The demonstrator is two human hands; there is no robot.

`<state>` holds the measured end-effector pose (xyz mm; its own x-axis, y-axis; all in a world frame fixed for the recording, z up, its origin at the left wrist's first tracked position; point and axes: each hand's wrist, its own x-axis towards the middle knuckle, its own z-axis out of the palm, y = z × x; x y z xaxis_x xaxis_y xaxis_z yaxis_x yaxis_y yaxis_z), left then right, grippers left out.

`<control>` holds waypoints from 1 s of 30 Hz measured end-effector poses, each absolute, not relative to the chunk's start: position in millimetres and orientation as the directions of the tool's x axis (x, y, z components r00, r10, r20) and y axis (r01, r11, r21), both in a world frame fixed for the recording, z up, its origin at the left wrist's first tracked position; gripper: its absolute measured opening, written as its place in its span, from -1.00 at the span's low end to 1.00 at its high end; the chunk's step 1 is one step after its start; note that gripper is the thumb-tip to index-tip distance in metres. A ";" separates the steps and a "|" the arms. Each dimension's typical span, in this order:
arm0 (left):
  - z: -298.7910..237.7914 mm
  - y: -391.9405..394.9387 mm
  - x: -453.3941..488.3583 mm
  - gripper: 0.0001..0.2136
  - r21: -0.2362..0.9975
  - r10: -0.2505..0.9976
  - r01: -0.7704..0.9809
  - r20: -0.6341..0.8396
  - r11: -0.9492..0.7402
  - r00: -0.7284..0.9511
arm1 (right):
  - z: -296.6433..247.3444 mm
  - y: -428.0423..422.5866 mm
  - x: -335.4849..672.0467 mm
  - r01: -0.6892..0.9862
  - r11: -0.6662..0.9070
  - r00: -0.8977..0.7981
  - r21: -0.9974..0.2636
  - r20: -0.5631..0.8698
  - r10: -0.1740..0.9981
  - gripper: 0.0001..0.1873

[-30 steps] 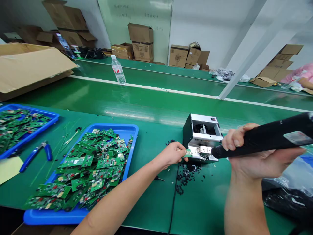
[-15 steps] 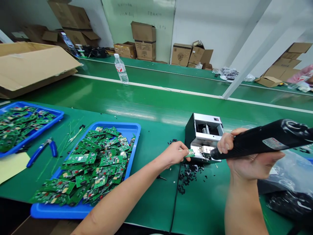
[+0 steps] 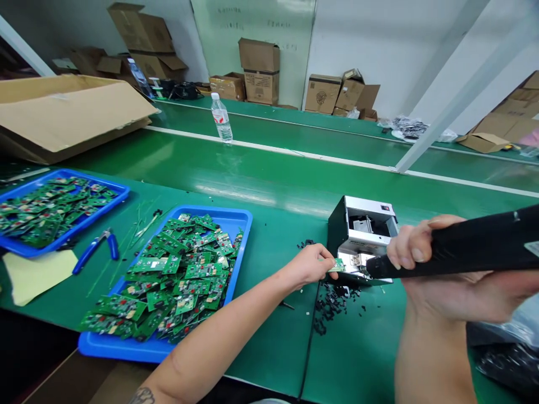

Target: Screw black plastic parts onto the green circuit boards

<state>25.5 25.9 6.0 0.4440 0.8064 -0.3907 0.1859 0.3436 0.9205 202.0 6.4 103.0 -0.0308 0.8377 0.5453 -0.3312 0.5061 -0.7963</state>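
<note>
My left hand [image 3: 312, 264] pinches a small green circuit board [image 3: 338, 264] between thumb and fingers, at the left front of a screw feeder [image 3: 365, 242]. The feeder is a black and silver box with an open top. My right hand [image 3: 438, 275] is wrapped around a thick black electric screwdriver [image 3: 475, 241], which lies nearly level and runs off the right edge. Its front end points at the feeder's silver front ledge; whether the bit touches anything there I cannot make out.
A blue tray [image 3: 247, 230] heaped with circuit boards stands left of my forearm, and a second blue tray [image 3: 124, 193] lies further left. Blue-handled cutters [image 3: 95, 249] rest between them. Small black pieces [image 3: 330, 306] are scattered before the feeder. A water bottle [image 3: 222, 119] stands behind.
The view has swung slightly left, so the scene sits further right. The screwdriver's rear end has passed out of the frame. Both hands keep their holds near the feeder.
</note>
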 end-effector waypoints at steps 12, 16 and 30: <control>-4.3 26.5 29.0 -0.88 0.930 0.819 0.141 -0.367 0.340 0.441 | 97.2 28.4 176.0 -0.338 0.510 -0.068 -0.791 0.561 0.825 -0.27; -6.1 27.5 29.2 -0.86 0.932 0.822 0.152 -0.361 0.328 0.440 | 96.3 29.3 174.7 -0.330 0.513 -0.072 -0.793 0.563 0.824 -0.29; -1.4 25.7 28.6 -0.88 0.931 0.823 0.152 -0.363 0.331 0.436 | 92.6 26.6 171.4 -0.319 0.511 -0.086 -0.798 0.562 0.823 -0.31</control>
<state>28.6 25.7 -1.4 0.4361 0.8232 -0.3634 0.1520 0.3306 0.9315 171.4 26.6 92.6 -0.0860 0.8228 0.5618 -0.3191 0.5115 -0.7978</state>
